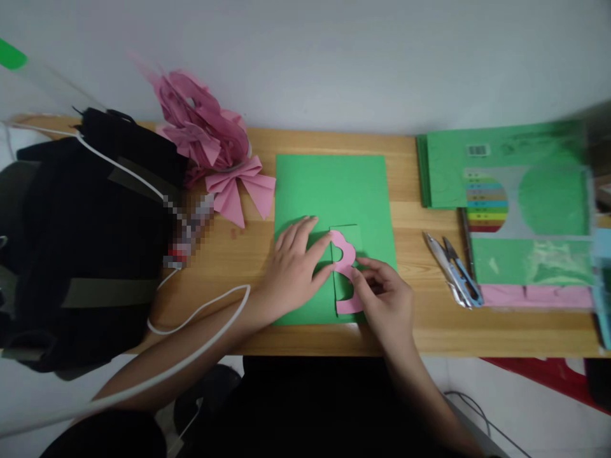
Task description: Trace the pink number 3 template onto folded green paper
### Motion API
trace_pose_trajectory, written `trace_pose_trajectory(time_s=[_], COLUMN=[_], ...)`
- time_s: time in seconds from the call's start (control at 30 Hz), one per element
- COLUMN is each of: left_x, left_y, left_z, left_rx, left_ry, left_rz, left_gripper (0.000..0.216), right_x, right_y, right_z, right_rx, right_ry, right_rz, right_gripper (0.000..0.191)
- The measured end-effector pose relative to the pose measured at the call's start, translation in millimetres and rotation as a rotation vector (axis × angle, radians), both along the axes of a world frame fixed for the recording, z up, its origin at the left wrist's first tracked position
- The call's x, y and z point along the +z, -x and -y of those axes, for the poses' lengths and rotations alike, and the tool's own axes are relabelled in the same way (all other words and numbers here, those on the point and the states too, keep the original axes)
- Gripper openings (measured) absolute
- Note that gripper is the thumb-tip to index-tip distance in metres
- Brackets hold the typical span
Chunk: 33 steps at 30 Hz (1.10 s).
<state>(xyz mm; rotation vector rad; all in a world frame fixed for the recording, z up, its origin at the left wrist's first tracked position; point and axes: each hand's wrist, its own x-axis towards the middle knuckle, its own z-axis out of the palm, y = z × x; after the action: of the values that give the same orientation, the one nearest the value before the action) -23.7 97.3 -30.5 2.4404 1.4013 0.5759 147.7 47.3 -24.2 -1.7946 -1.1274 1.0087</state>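
Note:
A green paper sheet [334,184] lies on the wooden table [410,324]. On it rests a smaller folded green piece [347,234] with a pink cut-out shape [347,254] laid over it. My left hand [293,270] lies flat on the green paper, fingers spread, fingertips touching the pink shape's top. My right hand [384,296] pinches the pink shape's lower right edge between thumb and fingers.
Pink paper bows and scraps [210,137] pile at the back left beside a black bag [90,229] with a white cable [200,312]. Small snips [453,267] lie right of the sheet. A pack of coloured paper [515,210] sits at the right.

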Motion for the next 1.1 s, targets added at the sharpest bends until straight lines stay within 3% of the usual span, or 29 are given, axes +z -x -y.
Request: trace_pose_trajectory(time_s=[1.1], left_x=[-1.3], left_y=[-0.1], left_z=[-0.4], left_rx=[0.003], left_ry=[0.023], left_rz=[0.006], left_gripper=[0.040], right_x=[-4.3], right_y=[0.2], right_z=[-0.5], right_rx=[-0.016], right_ry=[-0.023], right_rz=[0.006], right_gripper=[0.025])
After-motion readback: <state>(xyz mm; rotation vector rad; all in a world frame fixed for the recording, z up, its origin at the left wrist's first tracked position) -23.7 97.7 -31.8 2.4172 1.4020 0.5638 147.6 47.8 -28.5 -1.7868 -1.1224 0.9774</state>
